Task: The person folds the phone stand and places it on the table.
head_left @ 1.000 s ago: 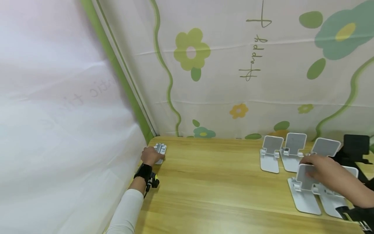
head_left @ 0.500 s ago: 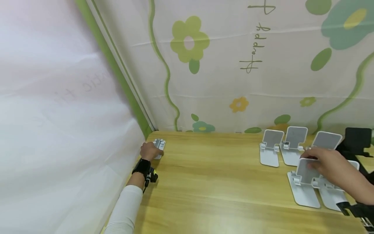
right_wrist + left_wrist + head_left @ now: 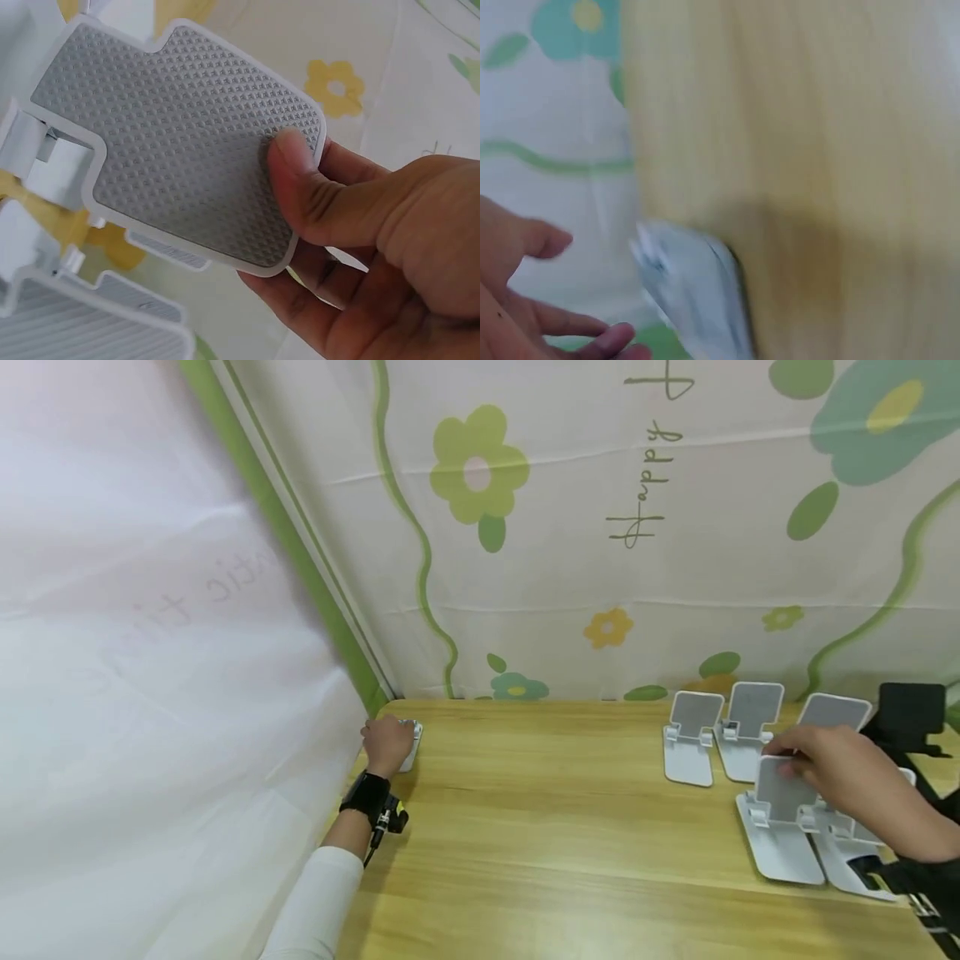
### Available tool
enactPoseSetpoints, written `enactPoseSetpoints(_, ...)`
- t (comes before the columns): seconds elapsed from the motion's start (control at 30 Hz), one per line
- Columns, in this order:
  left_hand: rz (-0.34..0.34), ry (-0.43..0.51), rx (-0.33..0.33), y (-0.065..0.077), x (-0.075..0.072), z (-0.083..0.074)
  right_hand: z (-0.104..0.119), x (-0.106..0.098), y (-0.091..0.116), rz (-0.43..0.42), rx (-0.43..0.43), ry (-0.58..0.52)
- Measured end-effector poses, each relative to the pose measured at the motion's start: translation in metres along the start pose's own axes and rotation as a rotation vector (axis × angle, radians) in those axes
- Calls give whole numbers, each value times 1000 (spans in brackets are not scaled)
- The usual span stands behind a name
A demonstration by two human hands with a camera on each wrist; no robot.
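Note:
At the far left table corner in the head view, my left hand [image 3: 388, 745] is over a folded white phone stand [image 3: 413, 752], covering most of it. The left wrist view is blurred; there the left hand [image 3: 525, 300] has its fingers and thumb spread, with a gap to the folded stand [image 3: 697, 292]. On the right, my right hand [image 3: 847, 777] pinches the top edge of an unfolded phone stand [image 3: 783, 789]. Close up, the thumb lies on the grey textured pad of this stand [image 3: 187, 142], with the other fingers behind it.
Several more unfolded white stands surround the right hand, including a left back one [image 3: 688, 764] and a middle back one [image 3: 754, 710]. A black stand-like object [image 3: 911, 718] is at the far right. A floral curtain [image 3: 555, 568] borders the wooden table [image 3: 540, 827].
My left hand has shifted on the folded stand, its thumb no longer stretched across it. The right hand keeps its pinch on the unfolded stand. The head view has tilted slightly.

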State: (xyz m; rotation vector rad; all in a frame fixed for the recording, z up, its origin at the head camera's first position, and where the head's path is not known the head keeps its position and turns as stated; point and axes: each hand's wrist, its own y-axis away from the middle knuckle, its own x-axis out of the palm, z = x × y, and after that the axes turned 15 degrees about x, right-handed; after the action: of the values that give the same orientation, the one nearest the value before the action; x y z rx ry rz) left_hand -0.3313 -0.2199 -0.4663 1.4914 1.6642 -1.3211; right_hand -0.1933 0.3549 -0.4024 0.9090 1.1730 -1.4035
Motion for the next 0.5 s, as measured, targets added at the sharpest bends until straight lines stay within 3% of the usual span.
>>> enactPoseSetpoints(0.1,-111,36,116,-3,4,-23,9,-5,-1,-40,-16,-11)
enactPoseSetpoints(0.17,-141,123,171,-1,5,-47,17,-6,-1,-92,-40,-27)
enactPoseSetpoints(0.2,-125,168,183,2,4,-62,20,-7,-1,-125,-57,-34)
enactPoseSetpoints(0.33,26,471,199,22,-1,-126,40,-10,-3,-238,-125,-60)
enactPoseSetpoints(0.5,320,743,226,57,-3,-191,66,-12,-11,-311,-173,-128)
